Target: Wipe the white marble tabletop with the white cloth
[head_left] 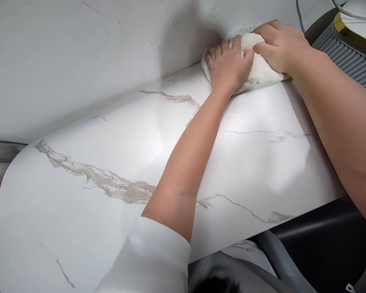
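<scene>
A white fluffy cloth (259, 67) lies bunched at the far edge of a white marble-patterned tabletop (110, 154), against the pale wall. My left hand (230, 65) presses down on the cloth's left part, fingers curled over it. My right hand (279, 44) grips the cloth's upper right part, fingers bent round the fabric. Both arms reach forward across the tabletop, and the two hands touch each other over the cloth.
A grey ribbed mat (347, 57) lies at the far right with a yellow-edged white object (358, 22) on it. Cables (300, 16) hang by the wall at the upper right. The table's rounded corner (15, 158) is at the left. A dark seat (323, 244) sits below the near edge.
</scene>
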### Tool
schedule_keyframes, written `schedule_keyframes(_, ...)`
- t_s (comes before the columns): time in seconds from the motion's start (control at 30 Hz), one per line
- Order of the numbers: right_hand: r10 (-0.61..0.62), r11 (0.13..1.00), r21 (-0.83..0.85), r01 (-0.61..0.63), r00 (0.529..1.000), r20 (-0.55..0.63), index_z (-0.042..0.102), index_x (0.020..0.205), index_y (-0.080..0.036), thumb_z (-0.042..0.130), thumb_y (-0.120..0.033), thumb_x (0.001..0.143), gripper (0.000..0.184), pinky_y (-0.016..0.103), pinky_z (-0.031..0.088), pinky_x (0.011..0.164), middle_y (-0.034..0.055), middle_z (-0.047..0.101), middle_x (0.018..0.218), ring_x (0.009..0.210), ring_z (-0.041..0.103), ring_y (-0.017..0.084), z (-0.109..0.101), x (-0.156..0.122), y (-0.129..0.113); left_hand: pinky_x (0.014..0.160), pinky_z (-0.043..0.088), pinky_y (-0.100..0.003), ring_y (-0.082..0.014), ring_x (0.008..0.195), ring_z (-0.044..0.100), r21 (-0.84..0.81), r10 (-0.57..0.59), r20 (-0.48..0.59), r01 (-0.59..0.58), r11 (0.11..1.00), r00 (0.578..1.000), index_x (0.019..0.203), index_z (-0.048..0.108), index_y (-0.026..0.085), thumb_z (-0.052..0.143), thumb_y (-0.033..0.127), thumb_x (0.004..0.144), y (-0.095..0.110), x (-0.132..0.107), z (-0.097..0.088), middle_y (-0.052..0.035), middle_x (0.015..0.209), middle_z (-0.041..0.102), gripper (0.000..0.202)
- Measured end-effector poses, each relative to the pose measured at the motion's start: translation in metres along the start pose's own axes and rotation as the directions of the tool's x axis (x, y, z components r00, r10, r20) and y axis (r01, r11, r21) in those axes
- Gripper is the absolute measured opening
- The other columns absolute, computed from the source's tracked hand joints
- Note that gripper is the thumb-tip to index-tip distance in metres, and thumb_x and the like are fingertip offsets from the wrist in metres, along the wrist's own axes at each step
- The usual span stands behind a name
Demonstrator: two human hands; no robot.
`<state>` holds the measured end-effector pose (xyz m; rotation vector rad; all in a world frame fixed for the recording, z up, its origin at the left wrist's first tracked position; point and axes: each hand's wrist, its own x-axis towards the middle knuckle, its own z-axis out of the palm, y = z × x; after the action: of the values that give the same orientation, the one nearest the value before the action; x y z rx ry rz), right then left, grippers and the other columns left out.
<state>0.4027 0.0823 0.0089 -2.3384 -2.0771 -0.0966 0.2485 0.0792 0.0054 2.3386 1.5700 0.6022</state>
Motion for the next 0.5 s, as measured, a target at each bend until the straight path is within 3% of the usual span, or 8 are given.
schedule_keyframes(0.13, 0.025, 1.0, 0.0, -0.025, 1.0, 0.018, 0.028, 0.146, -0.037, 0.0, -0.068, 0.097, 0.064, 0.054, 0.044, 0.102, 0.0006, 0.03, 0.155, 0.126, 0.041, 0.032, 0.0, -0.007, -0.005, 0.125, 0.016, -0.046, -0.0241, 0.14, 0.033, 0.013, 0.003, -0.004, -0.002, 1.0, 1.0, 0.145, 0.041, 0.023, 0.033, 0.031, 0.101, -0.001, -0.006, -0.001, -0.0003, 0.146, 0.048, 0.045)
schedule_keyframes(0.23, 0.043, 0.997, 0.058, -0.044, 0.999, 0.017, 0.031, 0.146, -0.036, 0.01, -0.059, 0.102, 0.054, 0.056, 0.041, 0.104, 0.0009, 0.028, 0.155, 0.128, 0.038, 0.033, -0.004, -0.026, -0.012, 0.123, 0.015, -0.048, -0.0226, 0.141, 0.034, 0.02, 0.032, -0.02, -0.031, 0.999, 0.999, 0.145, 0.043, 0.019, 0.033, 0.026, 0.101, -0.003, -0.016, -0.003, -0.0031, 0.147, 0.048, 0.046)
schedule_keyframes(0.4, -0.078, 0.981, 0.173, 0.088, 0.995, -0.059, 0.036, 0.15, -0.022, 0.026, -0.037, 0.101, 0.052, 0.053, 0.033, 0.106, 0.0063, 0.03, 0.155, 0.133, 0.034, 0.035, -0.009, -0.081, -0.017, 0.125, 0.013, -0.049, -0.024, 0.146, 0.029, 0.028, 0.066, 0.013, -0.067, 0.997, 0.998, 0.146, 0.041, 0.019, 0.031, 0.031, 0.099, -0.001, -0.052, -0.01, -0.0069, 0.154, 0.041, 0.049)
schedule_keyframes(0.5, -0.132, 0.979, 0.145, 0.144, 0.987, -0.089, 0.038, 0.148, -0.018, 0.028, -0.035, 0.1, 0.052, 0.054, 0.033, 0.106, 0.0121, 0.032, 0.153, 0.132, 0.035, 0.037, -0.007, -0.117, -0.014, 0.125, 0.011, -0.05, -0.0241, 0.146, 0.028, 0.013, 0.104, 0.036, -0.104, 0.994, 0.994, 0.147, 0.04, 0.018, 0.031, 0.029, 0.1, 0.004, -0.084, -0.016, -0.0086, 0.154, 0.04, 0.049)
